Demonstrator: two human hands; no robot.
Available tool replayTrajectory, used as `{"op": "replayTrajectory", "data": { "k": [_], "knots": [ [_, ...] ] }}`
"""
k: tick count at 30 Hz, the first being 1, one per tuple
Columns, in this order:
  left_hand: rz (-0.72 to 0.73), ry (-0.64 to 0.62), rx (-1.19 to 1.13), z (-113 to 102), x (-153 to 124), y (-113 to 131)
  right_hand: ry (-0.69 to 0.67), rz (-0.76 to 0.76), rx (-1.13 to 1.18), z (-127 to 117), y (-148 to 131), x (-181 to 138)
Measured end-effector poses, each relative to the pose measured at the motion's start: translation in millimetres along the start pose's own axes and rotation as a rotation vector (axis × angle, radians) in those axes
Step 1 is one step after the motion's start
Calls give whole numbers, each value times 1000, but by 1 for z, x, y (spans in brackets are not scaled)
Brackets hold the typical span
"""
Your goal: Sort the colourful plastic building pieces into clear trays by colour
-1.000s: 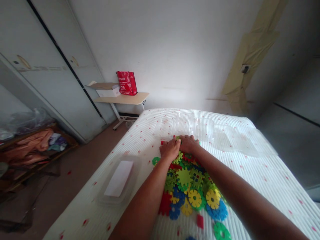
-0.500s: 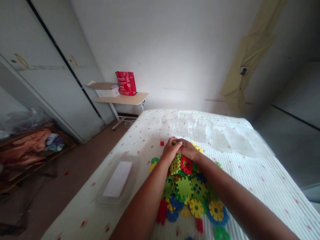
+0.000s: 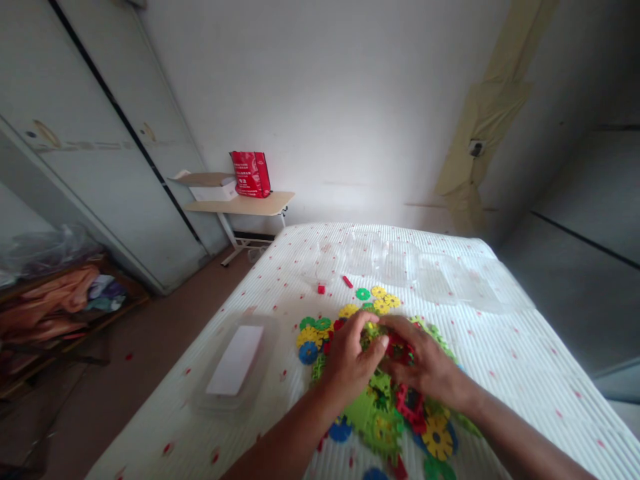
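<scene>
A pile of flat plastic gear and square toy pieces in green, yellow, red and blue lies on the white dotted bed cover. My left hand and my right hand meet above the pile, fingers curled and pinched together around a small green and red piece. More loose gears lie just beyond my hands, and yellow, green and blue ones lie to the left.
A clear plastic lid with a white sheet in it lies at the bed's left edge. Clear plastic containers stand along the far side. Two small red pieces lie near them. A side table with a red bag stands by the wall.
Both hands have drawn back from the far side of the pile toward me, still together. Gears that they covered now show beyond them.
</scene>
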State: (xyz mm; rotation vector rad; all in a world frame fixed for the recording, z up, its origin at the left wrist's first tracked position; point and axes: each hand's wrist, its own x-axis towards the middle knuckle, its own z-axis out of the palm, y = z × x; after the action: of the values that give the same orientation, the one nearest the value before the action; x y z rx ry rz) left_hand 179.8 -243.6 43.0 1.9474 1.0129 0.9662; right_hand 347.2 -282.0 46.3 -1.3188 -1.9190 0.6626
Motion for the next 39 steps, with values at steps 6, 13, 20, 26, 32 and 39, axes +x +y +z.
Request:
{"op": "replayTrajectory", "data": {
  "k": [6,13,20,26,32,39],
  "knots": [
    [243,-14,249,-8,-31,1,-41,-78,-92,-16,-6,-27],
    [222,106,524,-36,-25,-10,-74,-75,-103,-26,13,32],
    [-242,189,700,-40,40,-62,-278,67,-590,27,47,131],
    [-408,52,709,-33,65,-91,-352,165,-664,35,49,139],
    [-241,7,625,-27,62,-92,-392,176,-663,2,53,104],
    [-44,-79,334,-26,57,-88,-377,162,-193,-19,37,61]
  ]
}}
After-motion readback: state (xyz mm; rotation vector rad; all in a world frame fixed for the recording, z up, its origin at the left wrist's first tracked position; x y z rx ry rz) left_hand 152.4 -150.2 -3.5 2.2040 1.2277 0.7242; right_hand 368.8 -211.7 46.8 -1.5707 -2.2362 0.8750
